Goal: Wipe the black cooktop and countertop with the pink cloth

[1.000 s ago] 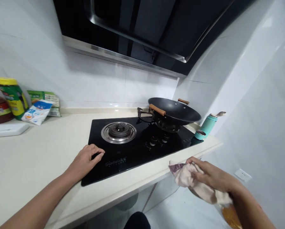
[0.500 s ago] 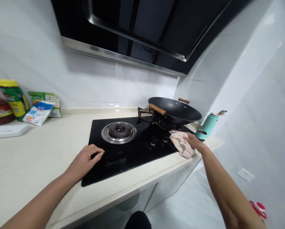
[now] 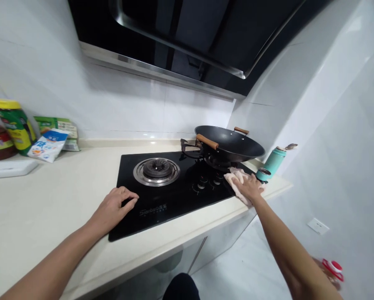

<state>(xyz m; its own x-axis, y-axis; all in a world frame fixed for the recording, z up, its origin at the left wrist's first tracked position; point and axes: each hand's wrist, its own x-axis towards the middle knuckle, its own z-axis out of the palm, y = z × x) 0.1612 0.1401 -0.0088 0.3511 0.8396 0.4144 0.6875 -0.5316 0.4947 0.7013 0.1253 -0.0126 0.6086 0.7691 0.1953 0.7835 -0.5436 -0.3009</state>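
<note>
My right hand (image 3: 249, 186) presses a pale pink cloth (image 3: 240, 192) against the right front corner of the black gas stove (image 3: 174, 200), its fingers laid over the fabric. My left hand (image 3: 119, 204) rests at the stove's left front edge with the fingers curled and the thumb near the index finger; nothing shows in it. Two control knobs (image 3: 202, 182) stand just left of the cloth. A black wok (image 3: 230, 143) with wooden handles sits on the right burner, behind the cloth. The left burner (image 3: 156, 171) is bare.
A teal bottle-shaped holder (image 3: 276, 161) with a spoon-like thing in it and a small teal cup (image 3: 263, 174) stand right of the cloth. Seasoning containers (image 3: 14, 125), packets (image 3: 51, 146) and a white board (image 3: 10, 168) are at the left. A range hood (image 3: 174, 41) overhangs the stove.
My right hand has moved from the cloth's right side onto its top, and the bunched cloth now lies flatter on the stove corner. My left hand has stayed in place.
</note>
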